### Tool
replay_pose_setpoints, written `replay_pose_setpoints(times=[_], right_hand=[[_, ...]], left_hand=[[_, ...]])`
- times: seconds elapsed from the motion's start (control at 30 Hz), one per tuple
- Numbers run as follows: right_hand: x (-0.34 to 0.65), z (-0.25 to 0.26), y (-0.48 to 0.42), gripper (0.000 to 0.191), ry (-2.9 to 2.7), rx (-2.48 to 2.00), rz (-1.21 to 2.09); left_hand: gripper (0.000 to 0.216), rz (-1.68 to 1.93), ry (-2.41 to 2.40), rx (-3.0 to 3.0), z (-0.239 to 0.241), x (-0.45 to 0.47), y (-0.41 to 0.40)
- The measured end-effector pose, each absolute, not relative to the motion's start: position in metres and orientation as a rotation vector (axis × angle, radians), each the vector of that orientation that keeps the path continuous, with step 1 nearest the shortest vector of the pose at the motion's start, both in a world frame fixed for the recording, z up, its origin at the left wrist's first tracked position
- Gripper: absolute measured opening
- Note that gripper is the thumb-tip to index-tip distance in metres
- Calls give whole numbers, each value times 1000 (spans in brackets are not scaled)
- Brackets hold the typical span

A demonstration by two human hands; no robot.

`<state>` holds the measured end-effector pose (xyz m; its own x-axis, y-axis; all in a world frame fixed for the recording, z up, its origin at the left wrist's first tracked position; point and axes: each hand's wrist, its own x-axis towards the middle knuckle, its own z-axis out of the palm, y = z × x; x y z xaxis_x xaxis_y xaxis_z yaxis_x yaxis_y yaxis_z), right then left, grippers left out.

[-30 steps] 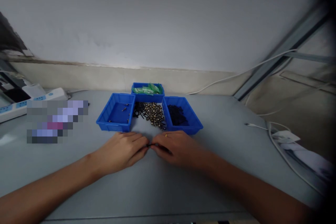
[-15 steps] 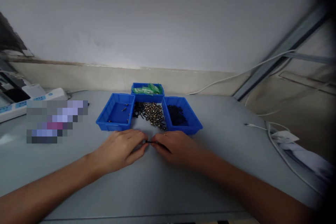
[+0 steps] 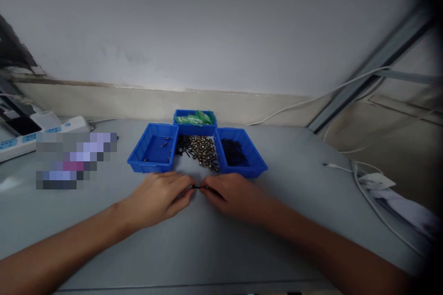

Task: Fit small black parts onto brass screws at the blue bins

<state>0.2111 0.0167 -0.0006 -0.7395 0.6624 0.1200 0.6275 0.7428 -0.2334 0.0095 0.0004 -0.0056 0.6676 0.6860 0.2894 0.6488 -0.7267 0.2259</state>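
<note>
Between my fingertips is a small thin black piece (image 3: 197, 187), mostly hidden, its exact kind too small to make out. My left hand (image 3: 162, 198) pinches its left end, and my right hand (image 3: 231, 195) pinches its right end. Just beyond my hands lies a loose pile of small brass-coloured metal parts (image 3: 203, 151) with black thin parts (image 3: 184, 144) at its left side. The left blue bin (image 3: 152, 166) holds a few small metal pieces (image 3: 164, 144). Many small black parts (image 3: 233, 151) fill part of the right blue bin (image 3: 254, 161).
Behind the pile, a third blue bin (image 3: 194, 130) holds green-and-clear plastic packets (image 3: 195, 118) against the wall. A white power strip (image 3: 74, 125) and a blurred-out object (image 3: 76, 161) are at left. White cables (image 3: 367, 207) and a white plug (image 3: 377, 179) lie at right.
Both hands keep their pinch on the black piece in nearly the same place. The whole view has shifted very slightly; the bins and pile look the same.
</note>
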Motion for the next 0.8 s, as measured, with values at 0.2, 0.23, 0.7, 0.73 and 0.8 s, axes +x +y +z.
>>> replay_pose_setpoints(times=[0.2,0.23,0.7,0.73,0.8], right_hand=[[211,0,16,18,-2726,-983,233],[211,0,16,18,-2731,-959,239],[212,-3,19,15,-2772,-960,216],[211,-3,19,14,-2780,-965,237],[211,-3,19,13,-2786,-961,301]], left_hand=[[14,365,1178,2828,-7,12,1],[13,343,1154,2825,-7,13,1],[11,452,1222,2673,-6,13,1],[11,484,1188,2659,-6,13,1],[13,539,1112,2655,-5,13,-1]])
